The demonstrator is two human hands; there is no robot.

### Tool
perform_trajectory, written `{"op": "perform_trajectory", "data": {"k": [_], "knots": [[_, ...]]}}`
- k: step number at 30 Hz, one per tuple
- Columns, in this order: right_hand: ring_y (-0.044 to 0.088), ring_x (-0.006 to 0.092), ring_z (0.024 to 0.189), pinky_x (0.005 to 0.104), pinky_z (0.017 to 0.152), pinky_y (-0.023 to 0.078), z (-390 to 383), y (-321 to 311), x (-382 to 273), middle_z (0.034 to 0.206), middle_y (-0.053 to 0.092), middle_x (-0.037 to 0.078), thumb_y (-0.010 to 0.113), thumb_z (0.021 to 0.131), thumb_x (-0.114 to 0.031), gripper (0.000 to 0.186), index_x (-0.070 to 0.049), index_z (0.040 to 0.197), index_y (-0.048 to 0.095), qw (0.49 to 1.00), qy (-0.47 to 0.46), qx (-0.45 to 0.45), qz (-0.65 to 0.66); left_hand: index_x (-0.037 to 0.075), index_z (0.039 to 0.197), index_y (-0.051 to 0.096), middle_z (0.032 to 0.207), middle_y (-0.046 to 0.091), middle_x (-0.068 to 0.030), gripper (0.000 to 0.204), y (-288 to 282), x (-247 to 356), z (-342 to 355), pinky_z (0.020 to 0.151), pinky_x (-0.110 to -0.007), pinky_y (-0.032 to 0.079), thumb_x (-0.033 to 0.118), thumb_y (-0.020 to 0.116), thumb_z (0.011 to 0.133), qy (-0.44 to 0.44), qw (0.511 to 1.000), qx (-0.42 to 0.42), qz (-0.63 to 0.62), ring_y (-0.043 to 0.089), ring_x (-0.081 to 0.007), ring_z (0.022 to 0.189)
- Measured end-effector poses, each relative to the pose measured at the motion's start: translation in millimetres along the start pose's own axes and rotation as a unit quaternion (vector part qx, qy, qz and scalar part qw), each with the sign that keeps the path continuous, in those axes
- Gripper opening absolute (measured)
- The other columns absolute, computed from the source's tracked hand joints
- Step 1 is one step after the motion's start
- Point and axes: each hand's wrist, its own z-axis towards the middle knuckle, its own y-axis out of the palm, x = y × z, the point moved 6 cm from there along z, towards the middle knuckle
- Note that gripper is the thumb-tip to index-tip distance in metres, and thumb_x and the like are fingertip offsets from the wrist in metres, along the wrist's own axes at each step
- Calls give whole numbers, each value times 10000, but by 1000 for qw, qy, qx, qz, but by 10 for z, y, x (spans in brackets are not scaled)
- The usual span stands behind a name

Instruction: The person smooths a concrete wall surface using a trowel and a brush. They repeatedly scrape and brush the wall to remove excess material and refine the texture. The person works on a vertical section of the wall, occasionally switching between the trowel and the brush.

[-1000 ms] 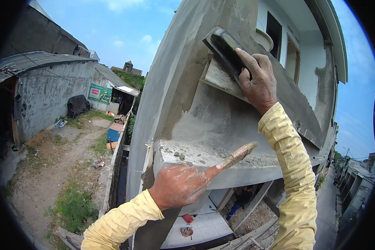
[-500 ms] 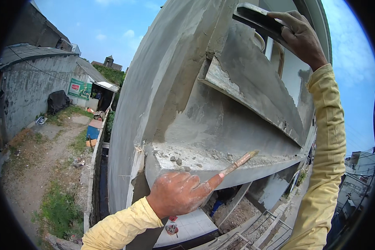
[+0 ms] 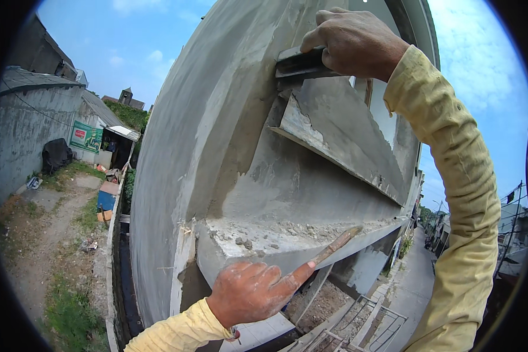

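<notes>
Up high, my right hand (image 3: 361, 42) is closed around a flat, dark plastering trowel (image 3: 299, 63). Its blade is against or very near the grey plastered wall (image 3: 240, 117), beside the upper corner of a recess; exact contact is hard to see. Lower down, my left hand (image 3: 253, 291) is closed on a slim wooden stick-like tool (image 3: 337, 245), perhaps a brush, its worn end pointing up and right. This hand sits just in front of a concrete ledge (image 3: 264, 249) strewn with mortar crumbs. Above the ledge, a slanted slab (image 3: 340, 164) has patchy plaster.
Below are a metal railing (image 3: 387, 314), white tiles and a street (image 3: 413, 276) running away to the right. At the left, a low boundary wall (image 3: 116, 252) borders a dirt yard (image 3: 35, 258) with a blue box (image 3: 107, 196) and a shed.
My right hand has moved left and slightly down with the trowel, bringing it to the wall beside the recess. The left hand keeps its hold; the view has shifted right.
</notes>
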Motion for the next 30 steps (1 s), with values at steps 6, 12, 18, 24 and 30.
{"op": "perform_trajectory", "data": {"k": [6, 12, 18, 24, 30], "knots": [[697, 325, 1002, 448, 882, 560, 274, 240, 690, 1014, 720, 172, 592, 800, -70, 383, -119, 1119, 798, 994, 41, 86, 43, 209, 1439, 622, 665, 419, 44, 612, 5, 8, -17, 477, -273, 411, 177, 676, 830, 15, 1000, -8, -3, 480, -86, 545], [698, 325, 993, 447, 887, 559, 599, 306, 852, 1016, 720, 172, 589, 800, -72, 395, -111, 1137, 793, 995, 81, 49, 40, 205, 1456, 609, 663, 414, 42, 592, 39, 6, -62, 476, -274, 400, 162, 636, 866, 30, 999, -16, 1, 460, -89, 539], [700, 324, 983, 446, 892, 558, 622, 332, 841, 1018, 721, 172, 587, 800, -73, 409, -103, 1155, 788, 995, 85, 5, 50, 206, 1462, 604, 656, 402, 46, 585, 61, -5, -71, 475, -273, 386, 156, 634, 880, 39, 999, -15, -5, 448, -85, 534], [702, 324, 973, 445, 897, 557, 164, 209, 434, 1019, 722, 172, 584, 800, -75, 423, -95, 1173, 784, 993, 41, 12, 107, 204, 1446, 615, 654, 416, 54, 577, -13, -35, -48, 472, -270, 384, 151, 641, 871, 24, 999, -23, -6, 449, -80, 531], [665, 294, 862, 414, 856, 546, -895, 88, 306, 998, 636, 149, 595, 881, -115, 418, -113, 1279, 724, 957, 160, 162, 180, 260, 1365, 692, 601, 364, 47, 532, 69, 3, -16, 441, -292, 306, 175, 767, 845, 26, 998, 29, -42, 412, -87, 482]]}}
